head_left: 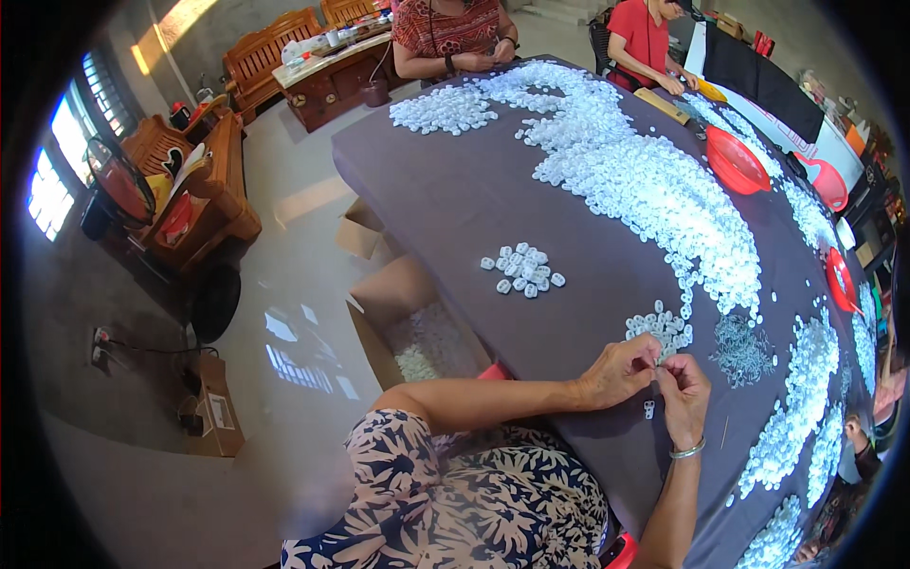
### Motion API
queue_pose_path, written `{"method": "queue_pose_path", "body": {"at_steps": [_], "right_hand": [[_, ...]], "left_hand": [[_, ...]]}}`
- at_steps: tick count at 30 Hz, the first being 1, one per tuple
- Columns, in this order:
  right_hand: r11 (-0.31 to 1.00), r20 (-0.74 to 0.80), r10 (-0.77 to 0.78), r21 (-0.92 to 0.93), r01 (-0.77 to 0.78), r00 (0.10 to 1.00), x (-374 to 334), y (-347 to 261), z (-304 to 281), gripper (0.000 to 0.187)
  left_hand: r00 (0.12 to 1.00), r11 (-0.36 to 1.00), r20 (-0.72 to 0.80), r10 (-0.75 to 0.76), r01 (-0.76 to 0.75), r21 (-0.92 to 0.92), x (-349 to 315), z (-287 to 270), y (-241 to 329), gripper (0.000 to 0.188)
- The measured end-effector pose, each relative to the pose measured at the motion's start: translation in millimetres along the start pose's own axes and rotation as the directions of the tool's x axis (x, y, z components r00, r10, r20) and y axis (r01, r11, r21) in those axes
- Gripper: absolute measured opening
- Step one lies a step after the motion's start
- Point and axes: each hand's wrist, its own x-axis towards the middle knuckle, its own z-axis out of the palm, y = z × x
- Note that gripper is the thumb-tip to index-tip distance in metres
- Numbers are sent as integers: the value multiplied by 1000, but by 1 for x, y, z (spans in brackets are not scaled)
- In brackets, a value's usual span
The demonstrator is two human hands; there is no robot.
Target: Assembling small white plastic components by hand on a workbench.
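Over the dark-covered table, my left hand [616,373] and my right hand [684,394] meet, fingertips pinched together. Whatever sits between the fingers is too small and covered to name. Just beyond them lies a small cluster of white plastic pieces [661,327] with dark openings. Right of this spreads a heap of thin grey metal bits [742,351], perhaps wire hooks. One white piece [649,410] with two dark openings rests just below my hands. A bracelet circles my right wrist. Farther left on the cloth is a separate group of white pieces [523,268].
A long heap of white pieces [664,190] covers the table's [436,209] middle; more lie along the right. Red baskets [737,161] stand there. Two people work at the far side. An open cardboard box [389,327] holding white pieces stands by the left edge. A thin stick [725,432] lies to the right.
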Motion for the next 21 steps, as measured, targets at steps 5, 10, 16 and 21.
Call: {"method": "queue_pose_path", "body": {"at_steps": [5,10,16,21], "right_hand": [[993,18,-7,116,4,1000,0,-3,-1,12],[990,44,82,115,-87,996,-10,-9,-13,13],[986,-69,104,-124,-112,992,-1,-9,-39,11],[989,-131,117,-70,-126,984,4,-23,-53,10]], "left_hand": [[1000,1000,-10,4,-4,-13,-1,2,0,20],[999,989,-12,-37,35,-143,-5,10,2,19],[987,978,-154,52,-82,-193,7,-3,-13,14],[988,951,-147,57,-98,-293,9,-13,-7,16]]}}
